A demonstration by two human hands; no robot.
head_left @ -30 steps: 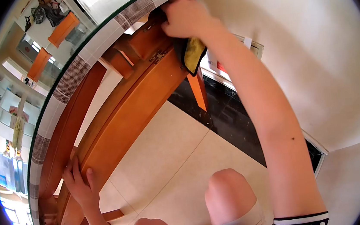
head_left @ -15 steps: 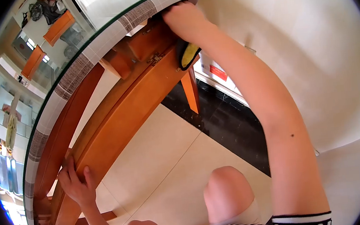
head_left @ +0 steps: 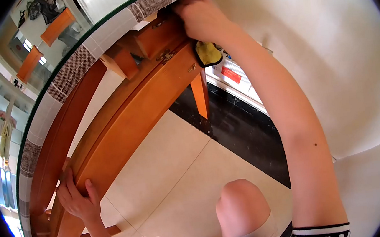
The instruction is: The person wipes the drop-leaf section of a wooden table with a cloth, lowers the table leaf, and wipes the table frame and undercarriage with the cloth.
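My left hand (head_left: 80, 200) grips the lower end of a curved orange-brown wooden panel (head_left: 123, 136), its thumb on the front face and its fingers over the upper edge. This panel hangs below the round table's rim, with small metal hinges (head_left: 165, 56) near its far end. My right hand (head_left: 205, 18) is bent in under the tabletop at that end, its fingertips hidden. A yellow cloth with black edging (head_left: 209, 52) hangs out below the palm, against the panel's end, and the hand looks closed on it.
The tabletop (head_left: 115, 9) has a glass sheet over a checked tablecloth (head_left: 73, 68) and reflects the room. A wooden table leg (head_left: 200, 97) stands by a black floor border (head_left: 226, 119). A white item with a red label (head_left: 231, 74) lies near the white wall (head_left: 330, 59).
My right hand has shifted slightly right and down under the rim, and more of the yellow cloth shows. My left hand keeps its hold on the panel. The view has shifted a little.
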